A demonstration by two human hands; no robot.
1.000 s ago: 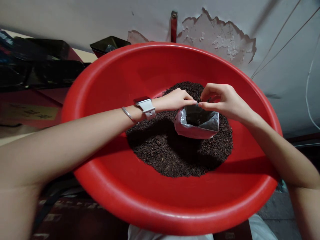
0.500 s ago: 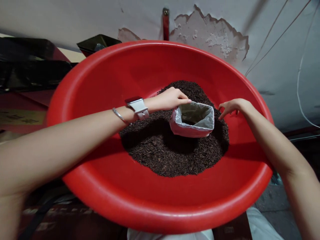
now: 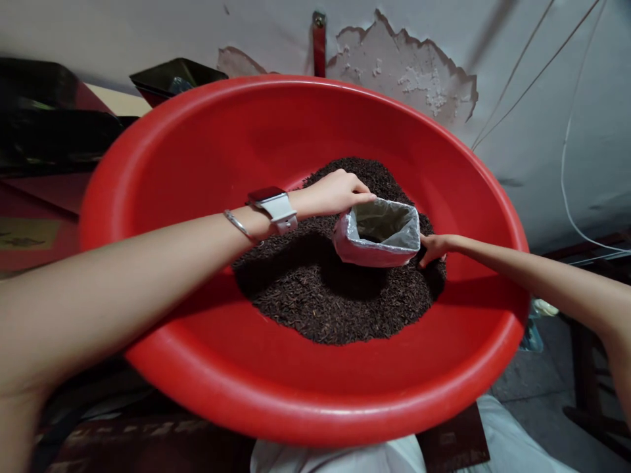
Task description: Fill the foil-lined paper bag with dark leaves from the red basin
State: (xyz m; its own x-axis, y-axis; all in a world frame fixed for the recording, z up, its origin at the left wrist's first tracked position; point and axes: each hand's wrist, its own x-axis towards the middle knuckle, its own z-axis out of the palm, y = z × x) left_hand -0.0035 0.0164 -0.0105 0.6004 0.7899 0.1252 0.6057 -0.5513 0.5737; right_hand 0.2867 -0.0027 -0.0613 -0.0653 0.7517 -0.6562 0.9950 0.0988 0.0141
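A large red plastic basin (image 3: 207,164) holds a heap of dark brown grains (image 3: 335,295). In the heap stands a small pink pouch (image 3: 378,238) with a silver lining, its mouth wide open. My left hand (image 3: 338,192), with a white watch and a thin bangle on its wrist, pinches the pouch's left rim. My right hand (image 3: 432,247) lies low on the grains, against the pouch's right side, its fingers partly buried.
Behind the basin is a grey wall with flaked plaster (image 3: 404,66) and loose cables (image 3: 566,151). Dark trays and a red surface (image 3: 44,131) stand at the left. White cloth (image 3: 345,456) shows under the basin's near rim.
My right hand let go of the pouch's top rim, swung out to the right, then dropped onto the grains beside the pouch. The pouch's mouth has opened wider. My left hand kept its hold.
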